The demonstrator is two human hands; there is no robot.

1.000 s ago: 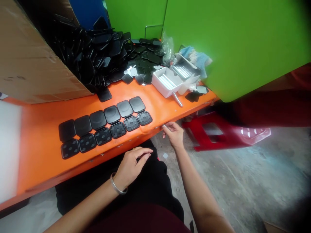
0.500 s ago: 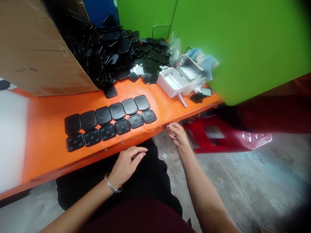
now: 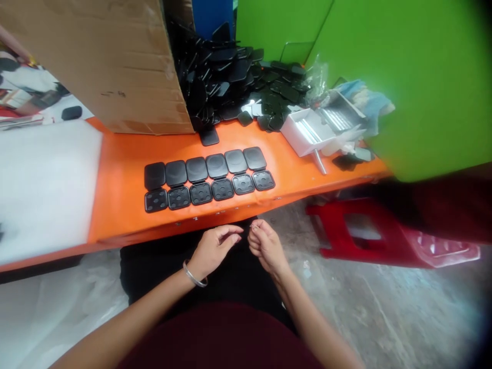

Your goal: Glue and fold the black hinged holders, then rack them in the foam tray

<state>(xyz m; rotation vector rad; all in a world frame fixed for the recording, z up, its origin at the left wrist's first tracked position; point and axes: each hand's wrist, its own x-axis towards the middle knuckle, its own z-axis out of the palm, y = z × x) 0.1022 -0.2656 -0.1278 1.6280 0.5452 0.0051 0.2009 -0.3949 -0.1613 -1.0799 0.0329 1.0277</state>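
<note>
My left hand (image 3: 215, 248), with a silver bangle at the wrist, is over my lap just below the table edge. Its fingers curve forward with a small gap between thumb and index finger, and nothing shows in it. Close by on the right, my right hand (image 3: 266, 243) is closed in a pinch; whatever lies between its fingertips is too small to make out. Beyond both hands, several open black square compact cases (image 3: 222, 189) lie in a row on the orange table. Their smooth lids point away from me, and the near halves have round recesses.
A large cardboard box (image 3: 130, 72) stands behind the row, beside a heap of black pieces (image 3: 230, 66). White boxes with silver tubes (image 3: 307, 132) sit at the right. White foam sheet (image 3: 46, 179) covers the left. A red plastic stool (image 3: 357, 228) is on the floor.
My right hand has moved left from the table edge, close to my left hand, still pinched. The view has shifted left, showing more of the white sheet.
</note>
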